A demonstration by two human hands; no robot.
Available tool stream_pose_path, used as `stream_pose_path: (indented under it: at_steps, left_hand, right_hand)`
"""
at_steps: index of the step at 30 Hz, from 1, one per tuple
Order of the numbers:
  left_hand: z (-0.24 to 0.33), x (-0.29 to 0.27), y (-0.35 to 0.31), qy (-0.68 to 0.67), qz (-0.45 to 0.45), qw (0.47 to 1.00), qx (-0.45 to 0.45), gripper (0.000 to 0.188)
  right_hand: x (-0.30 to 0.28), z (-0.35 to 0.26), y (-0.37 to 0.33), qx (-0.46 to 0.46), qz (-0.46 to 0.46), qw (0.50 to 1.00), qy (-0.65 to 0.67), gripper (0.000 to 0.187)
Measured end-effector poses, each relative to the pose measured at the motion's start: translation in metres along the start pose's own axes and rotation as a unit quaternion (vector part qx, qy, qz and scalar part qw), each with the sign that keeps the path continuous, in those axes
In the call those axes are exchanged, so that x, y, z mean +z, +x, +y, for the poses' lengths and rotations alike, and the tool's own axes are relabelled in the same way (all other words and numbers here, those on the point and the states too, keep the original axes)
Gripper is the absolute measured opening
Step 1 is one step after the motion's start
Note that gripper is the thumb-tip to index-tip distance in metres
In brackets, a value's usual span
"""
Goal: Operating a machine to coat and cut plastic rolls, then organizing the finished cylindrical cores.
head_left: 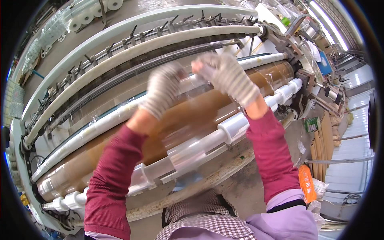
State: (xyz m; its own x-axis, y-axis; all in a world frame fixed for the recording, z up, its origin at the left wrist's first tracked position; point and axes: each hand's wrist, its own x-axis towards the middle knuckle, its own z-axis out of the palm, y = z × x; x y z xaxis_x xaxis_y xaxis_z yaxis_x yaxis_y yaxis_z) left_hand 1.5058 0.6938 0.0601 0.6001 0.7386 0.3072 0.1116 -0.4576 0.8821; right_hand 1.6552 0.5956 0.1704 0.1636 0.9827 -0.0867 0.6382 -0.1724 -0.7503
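Both my hands wear striped knit gloves and are raised over a long brown roller point(160, 132) in a machine. My left hand point(165, 86) is smeared by motion, its fingers curled; what they hold, if anything, I cannot make out. Close to its right, my right hand point(225, 74) is closed, with clear plastic film point(205, 73) at its fingers. Behind the roller runs a white wrapped bar point(100, 116), partly hidden by my hands. In front lies a shaft carrying several rolls of clear film point(233, 127), some behind my forearms.
Beyond the bar, a cream tube point(136, 51) and a row of black levers point(134, 32) span the machine frame. Film rolls point(88, 16) lie at the far left. Machine parts point(316, 78), cardboard tubes point(318, 152) and an orange bag point(306, 184) are on the right.
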Motion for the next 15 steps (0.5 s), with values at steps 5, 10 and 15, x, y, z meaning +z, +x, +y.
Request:
stream_pose_path:
  at_steps: [5,10,15]
  left_hand:
    - [-0.039,-0.037,0.057,-0.214,0.034,0.910,-0.354,0.014]
    - [0.024,-0.011,0.039,-0.024,0.116,0.990,0.078,0.019]
    - [0.109,0.079,-0.010,0.211,-0.236,0.916,0.248,0.033]
  right_hand:
    - [0.061,0.043,0.010,-0.298,-0.043,0.918,-0.260,0.027]
    - [0.064,0.063,0.100,-0.223,-0.180,0.926,-0.245,0.026]
    - [-0.050,0.098,0.083,-0.134,-0.017,0.986,0.097,0.035]
